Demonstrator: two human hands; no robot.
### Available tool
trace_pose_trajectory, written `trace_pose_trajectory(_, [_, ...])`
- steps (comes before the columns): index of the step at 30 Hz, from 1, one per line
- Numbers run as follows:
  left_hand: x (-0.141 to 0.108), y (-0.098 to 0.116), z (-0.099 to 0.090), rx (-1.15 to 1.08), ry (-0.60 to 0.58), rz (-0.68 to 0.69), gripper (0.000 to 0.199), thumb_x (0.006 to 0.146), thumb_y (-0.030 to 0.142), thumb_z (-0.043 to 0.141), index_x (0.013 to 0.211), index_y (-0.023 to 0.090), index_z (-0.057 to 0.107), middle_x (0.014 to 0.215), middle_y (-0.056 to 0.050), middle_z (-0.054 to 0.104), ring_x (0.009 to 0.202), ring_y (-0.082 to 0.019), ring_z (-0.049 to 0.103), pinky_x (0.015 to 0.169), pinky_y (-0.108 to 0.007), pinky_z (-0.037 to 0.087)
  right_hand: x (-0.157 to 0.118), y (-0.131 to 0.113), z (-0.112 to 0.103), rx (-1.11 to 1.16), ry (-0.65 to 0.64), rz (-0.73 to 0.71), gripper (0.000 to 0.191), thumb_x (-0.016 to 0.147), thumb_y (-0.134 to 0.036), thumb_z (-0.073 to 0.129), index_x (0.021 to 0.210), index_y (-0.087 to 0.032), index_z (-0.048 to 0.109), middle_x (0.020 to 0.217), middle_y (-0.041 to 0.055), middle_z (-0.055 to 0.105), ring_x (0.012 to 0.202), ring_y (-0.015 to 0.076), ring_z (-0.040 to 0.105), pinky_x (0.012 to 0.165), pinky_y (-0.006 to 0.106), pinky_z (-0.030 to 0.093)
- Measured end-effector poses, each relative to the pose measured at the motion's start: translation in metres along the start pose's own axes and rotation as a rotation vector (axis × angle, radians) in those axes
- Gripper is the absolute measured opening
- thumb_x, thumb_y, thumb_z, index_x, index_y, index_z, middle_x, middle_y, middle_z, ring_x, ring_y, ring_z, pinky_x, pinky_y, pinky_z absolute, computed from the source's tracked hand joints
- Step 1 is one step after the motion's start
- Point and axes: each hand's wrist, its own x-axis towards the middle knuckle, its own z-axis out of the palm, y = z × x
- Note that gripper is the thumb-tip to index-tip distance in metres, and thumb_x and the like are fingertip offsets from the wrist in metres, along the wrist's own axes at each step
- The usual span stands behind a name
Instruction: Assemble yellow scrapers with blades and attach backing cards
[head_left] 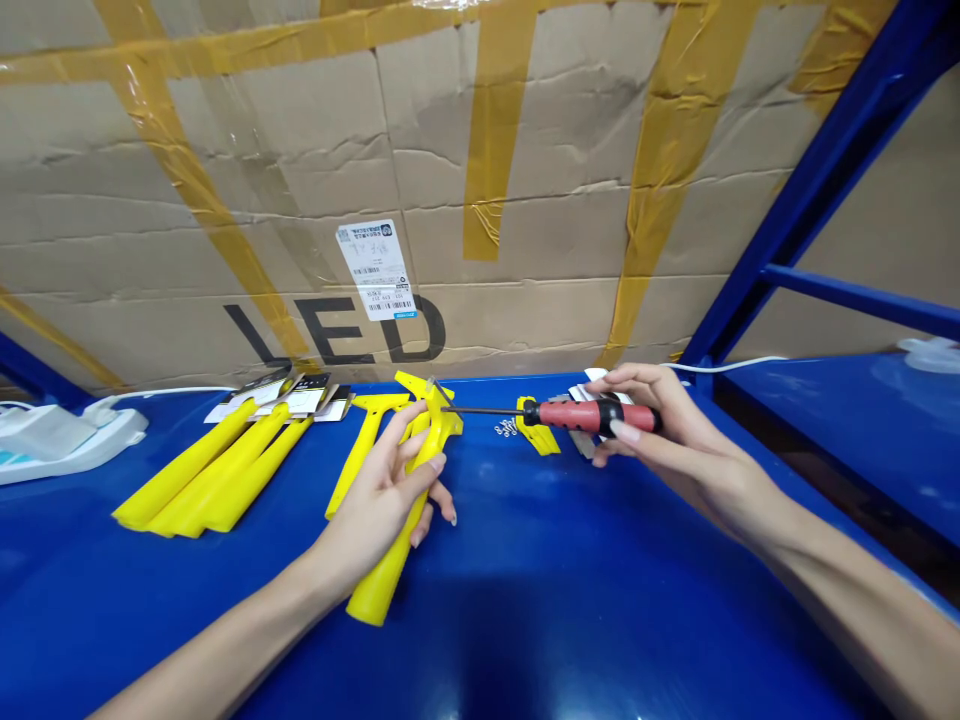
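Observation:
My left hand (390, 485) is wrapped round a yellow handled tool (386, 585), its head pointing up and away from me. In my right hand (675, 430) is a red and black screwdriver (574, 414), held level, with its shaft tip touching the head of the yellow tool. A second yellow tool (360, 455) lies just left of my left hand. Small screws (506, 428) sit beneath the screwdriver shaft, beside yellow pieces (540, 438). Pale flat pieces (581, 440) lie partly hidden behind the screwdriver and my right fingers.
Several yellow handles (217, 470) with card labels lie on the blue table (525, 610) at the left. A white power strip (112, 440) is at the far left. Behind stands a taped cardboard box (555, 280); a blue metal frame (795, 190) rises at the right.

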Motion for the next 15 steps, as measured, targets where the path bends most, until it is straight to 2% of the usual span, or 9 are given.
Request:
trace_pose_trajectory(1, [0.0,0.0003,-0.0005,0.003,0.001,0.002,0.076,0.09,0.035,0.068,0.153,0.023,0.026,0.072,0.002,0.062,0.043,-0.01,0.057,0.036,-0.016,0.037,0.0,-0.0002,-0.0004,0.031,-0.031,-0.022,0.038,0.092,-0.043,0.067,0.121,-0.031,0.045,0.101,0.0027,0.065,0.074,0.0185,0.066,0.071,0.037,0.057])
trace_pose_trajectory(2, [-0.0002,0.0006,-0.0008,0.004,0.002,0.002,0.076,0.09,0.035,0.068,0.153,0.023,0.027,0.072,0.002,0.062,0.042,-0.01,0.057,0.036,-0.016,0.037,0.0001,-0.0001,-0.0001,0.042,-0.037,-0.041,0.037,0.092,-0.042,0.067,0.12,-0.031,0.045,0.095,0.0009,0.064,0.07,0.0173,0.065,0.069,0.036,0.056])
trace_pose_trajectory(5, [-0.0012,0.001,-0.0007,0.0,0.006,-0.002,0.079,0.089,0.035,0.069,0.154,0.022,0.024,0.07,0.003,0.061,0.042,-0.011,0.057,0.036,-0.016,0.036,0.001,0.0014,0.0039,-0.036,0.048,-0.035,0.024,0.098,-0.048,0.057,0.107,-0.028,0.045,0.065,-0.0073,0.049,0.046,0.0105,0.046,0.045,0.025,0.042])
trace_pose_trajectory(7, [-0.0019,0.0013,0.0,0.005,0.01,-0.008,0.081,0.089,0.036,0.069,0.154,0.023,0.023,0.069,0.004,0.06,0.041,-0.011,0.056,0.036,-0.016,0.036,0.0017,0.0029,0.0059,-0.091,0.093,0.009,0.028,0.099,-0.054,0.051,0.103,-0.027,0.045,0.062,-0.0079,0.047,0.042,0.0087,0.038,0.039,0.022,0.034])
trace_pose_trajectory(9, [-0.0022,0.0021,0.0005,0.012,0.013,-0.003,0.081,0.089,0.036,0.069,0.154,0.023,0.023,0.069,0.004,0.061,0.04,-0.01,0.055,0.036,-0.016,0.036,0.002,0.0037,0.0054,-0.088,0.071,0.03,0.031,0.099,-0.055,0.052,0.109,-0.026,0.046,0.075,-0.0027,0.058,0.05,0.0105,0.05,0.044,0.024,0.043])
trace_pose_trajectory(11, [-0.0019,0.0031,0.0006,0.014,0.011,0.004,0.079,0.089,0.037,0.069,0.154,0.023,0.025,0.069,0.003,0.062,0.039,-0.009,0.054,0.036,-0.016,0.036,0.0017,0.0033,0.0034,-0.025,0.031,-0.004,0.035,0.096,-0.05,0.06,0.119,-0.027,0.047,0.1,0.0036,0.064,0.069,0.0149,0.064,0.061,0.031,0.057])
trace_pose_trajectory(12, [-0.0016,0.0034,0.0005,0.014,0.009,0.005,0.079,0.089,0.037,0.069,0.153,0.023,0.026,0.07,0.002,0.062,0.039,-0.009,0.054,0.036,-0.016,0.036,0.0013,0.0027,0.0025,0.002,0.019,-0.031,0.036,0.094,-0.047,0.064,0.12,-0.028,0.048,0.106,0.0046,0.064,0.075,0.0163,0.067,0.067,0.033,0.059])
trace_pose_trajectory(13, [-0.0012,0.0033,0.0003,0.013,0.006,0.005,0.079,0.088,0.037,0.07,0.153,0.023,0.027,0.07,0.002,0.062,0.04,-0.01,0.054,0.036,-0.016,0.037,0.0008,0.0019,0.0021,0.014,0.018,-0.055,0.034,0.094,-0.044,0.065,0.119,-0.028,0.049,0.103,0.0036,0.064,0.074,0.0158,0.067,0.068,0.033,0.059])
trace_pose_trajectory(15, [-0.0002,0.0014,-0.0001,0.01,0.003,0.003,0.079,0.088,0.037,0.07,0.152,0.023,0.026,0.072,0.002,0.062,0.042,-0.011,0.057,0.035,-0.016,0.037,-0.0001,-0.0002,0.0029,-0.001,0.033,-0.082,0.025,0.096,-0.042,0.063,0.112,-0.027,0.05,0.08,-0.0024,0.06,0.059,0.0117,0.06,0.056,0.027,0.054])
